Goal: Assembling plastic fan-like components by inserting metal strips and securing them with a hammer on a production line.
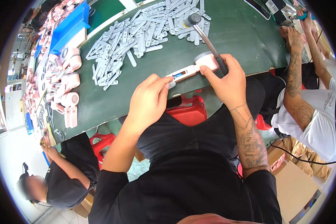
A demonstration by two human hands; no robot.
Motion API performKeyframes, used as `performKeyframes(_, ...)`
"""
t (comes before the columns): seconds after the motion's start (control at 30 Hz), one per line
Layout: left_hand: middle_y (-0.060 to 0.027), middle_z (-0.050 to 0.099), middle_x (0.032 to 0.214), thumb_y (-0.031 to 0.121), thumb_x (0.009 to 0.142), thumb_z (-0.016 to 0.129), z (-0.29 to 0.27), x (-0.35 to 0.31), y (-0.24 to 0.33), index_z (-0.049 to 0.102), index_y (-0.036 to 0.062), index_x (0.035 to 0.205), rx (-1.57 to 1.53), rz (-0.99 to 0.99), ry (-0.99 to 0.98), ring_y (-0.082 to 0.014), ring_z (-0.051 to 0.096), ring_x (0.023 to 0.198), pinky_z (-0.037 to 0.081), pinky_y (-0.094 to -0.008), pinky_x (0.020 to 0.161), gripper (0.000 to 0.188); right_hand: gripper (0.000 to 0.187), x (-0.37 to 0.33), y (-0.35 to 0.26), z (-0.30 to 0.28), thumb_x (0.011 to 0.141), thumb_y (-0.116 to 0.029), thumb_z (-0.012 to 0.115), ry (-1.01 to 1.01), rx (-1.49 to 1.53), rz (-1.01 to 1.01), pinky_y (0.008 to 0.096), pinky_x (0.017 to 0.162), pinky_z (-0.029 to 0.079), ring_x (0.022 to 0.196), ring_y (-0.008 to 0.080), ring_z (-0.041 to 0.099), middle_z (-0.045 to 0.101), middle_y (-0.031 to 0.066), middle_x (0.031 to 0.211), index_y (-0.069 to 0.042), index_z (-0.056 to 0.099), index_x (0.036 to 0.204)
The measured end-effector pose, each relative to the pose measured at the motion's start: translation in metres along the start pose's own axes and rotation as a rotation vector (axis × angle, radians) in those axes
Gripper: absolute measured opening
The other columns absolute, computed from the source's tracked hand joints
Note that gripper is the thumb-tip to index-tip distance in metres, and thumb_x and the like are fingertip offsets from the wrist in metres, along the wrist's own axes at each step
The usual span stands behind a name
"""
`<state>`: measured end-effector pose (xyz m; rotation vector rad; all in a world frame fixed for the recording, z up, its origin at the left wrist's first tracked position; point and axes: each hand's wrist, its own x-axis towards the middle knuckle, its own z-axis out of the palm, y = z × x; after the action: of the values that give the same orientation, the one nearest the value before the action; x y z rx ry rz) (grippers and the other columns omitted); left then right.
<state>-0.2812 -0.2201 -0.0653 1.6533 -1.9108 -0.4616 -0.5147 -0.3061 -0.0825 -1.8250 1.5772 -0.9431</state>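
A pink hair dryer-shaped housing with a grey end ring lies sideways between my hands, above the table's near edge. A slot along its pale handle shows something blue and dark inside. My left hand is closed, fingertips pinching the handle's end; a small grey piece shows below those fingertips. My right hand is closed around the dark grip of a hammer and also steadies the round pink head with its thumb. The hammer's grey and yellow head points up and away.
Many light grey strips are heaped on the green table. Pink housings and a blue bin stand at the left. Co-workers sit left and right, one with tattooed arms. A red stool is below the edge.
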Motion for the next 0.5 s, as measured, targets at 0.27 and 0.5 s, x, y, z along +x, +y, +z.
performKeyframes(0.27,-0.0144,0.073,0.095,0.007,0.103,0.069,-0.003,0.016,-0.013,0.079,0.0034,0.115,-0.204,-0.095,0.218,-0.0332,0.072,0.084,0.058,-0.0394,0.080,0.016,0.045,-0.002,0.003,0.003,0.087,-0.037,0.091,0.032,-0.039,-0.023,0.0439,0.083,0.058,0.097,0.0331,0.073,0.072,0.0101,0.105,-0.006,0.069,0.112)
performKeyframes(0.5,-0.0109,0.068,0.090,0.009,0.097,0.077,0.037,0.039,-0.010,0.079,0.0064,0.107,-0.101,0.177,0.149,-0.0317,0.065,0.088,0.053,-0.0420,0.084,0.010,0.045,-0.003,0.006,0.005,0.088,-0.037,0.090,0.022,-0.034,-0.046,0.0446,0.082,0.058,0.096,0.0335,0.073,0.071,0.0108,0.105,-0.006,0.069,0.112)
